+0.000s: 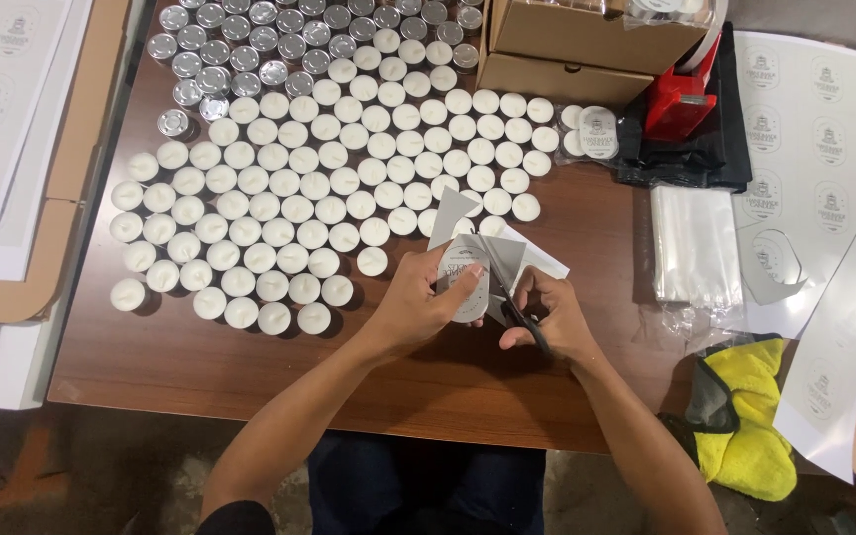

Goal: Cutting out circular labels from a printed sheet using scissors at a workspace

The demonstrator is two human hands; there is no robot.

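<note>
Brown wooden worktop (250, 367), viewed from above. At its left edge lie flat white printed sheets (2, 119) on tan cardboard (76, 129). Across the left and centre stand rows of small round white tealight candles (289, 198); toward the far edge the rows continue as silver metal-cupped tealights (240, 50).

Near the front edge, at centre, the left hand (418, 302) grasps a round white printed paper label (468, 282), thumb on top, the label still joined to grey-white paper offcuts (458, 213) that touch the nearest candles. Just to its right, the right hand (552, 312) is clenched through the handles of black-handled scissors (512, 297), whose blades lie against the label's edge; whether the blades are parted or closed cannot be told.

At the far edge, right of centre, sit brown cardboard boxes (587, 45), with a red tape dispenser (681, 99) on a black cloth (695, 154) beside them. Toward the right edge lies a stack of clear plastic bags (695, 248), then large white sheets of round printed labels (824, 129). A yellow and grey microfibre cloth (750, 416) hangs over the front right corner.
</note>
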